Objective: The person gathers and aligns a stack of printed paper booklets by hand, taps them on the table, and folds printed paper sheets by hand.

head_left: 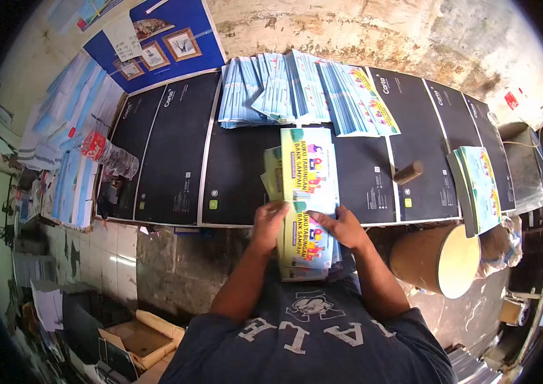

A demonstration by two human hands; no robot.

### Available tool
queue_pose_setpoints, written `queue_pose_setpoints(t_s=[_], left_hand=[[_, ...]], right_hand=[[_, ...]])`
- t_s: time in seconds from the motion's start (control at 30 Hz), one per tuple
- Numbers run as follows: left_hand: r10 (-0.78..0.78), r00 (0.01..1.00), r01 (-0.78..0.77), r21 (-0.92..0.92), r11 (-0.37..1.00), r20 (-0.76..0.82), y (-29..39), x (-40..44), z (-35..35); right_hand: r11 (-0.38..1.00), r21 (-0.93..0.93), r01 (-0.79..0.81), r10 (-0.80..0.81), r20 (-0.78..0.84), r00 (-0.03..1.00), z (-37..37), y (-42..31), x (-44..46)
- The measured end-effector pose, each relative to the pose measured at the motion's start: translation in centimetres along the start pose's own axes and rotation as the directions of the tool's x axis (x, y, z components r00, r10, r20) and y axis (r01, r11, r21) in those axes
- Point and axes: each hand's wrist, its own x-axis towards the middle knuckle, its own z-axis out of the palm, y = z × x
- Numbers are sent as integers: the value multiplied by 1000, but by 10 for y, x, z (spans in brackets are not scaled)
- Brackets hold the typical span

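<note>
A stack of printed booklets [310, 240], with yellow and white covers and bold lettering, sits between my hands at the table's front edge. My left hand [270, 225] pinches its left edge, fingers closed near the top corner. My right hand [343, 228] grips the right edge, with the thumb lying over the cover. Just beyond lies another booklet [313, 160] with the same cover, over a greenish one [272, 173] that sticks out to the left. How many pieces are in my hands is hidden.
Fanned rows of booklets [274, 86] lie along the table's back, and another bundle [479, 185] at the right. A short brown cylinder [408, 173] and a plastic bottle [108, 153] are on the black tabletop [172, 153]. A round drum [438, 259] stands below right.
</note>
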Motion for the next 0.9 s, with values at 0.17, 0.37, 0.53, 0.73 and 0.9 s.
queue_pose_setpoints(t_s=[0.17, 0.37, 0.53, 0.73, 0.9], left_hand=[[170, 985, -156, -270, 950, 29, 32, -6, -60], [306, 952, -306, 26, 952, 13, 8, 7, 2], [364, 930, -366, -142, 920, -38, 16, 10, -19], [249, 969, -249, -57, 967, -12, 27, 6, -46], [139, 990, -139, -152, 979, -7, 21, 9, -64]], right_hand=[[995, 92, -24, 29, -58, 998, -36, 25, -5], [993, 7, 117, -116, -45, 992, 8, 24, 12], [943, 291, -160, 185, -61, 981, -9, 19, 5], [920, 379, -98, 109, -8, 994, -17, 15, -2], [899, 416, -139, 149, 11, 989, -21, 26, 2]])
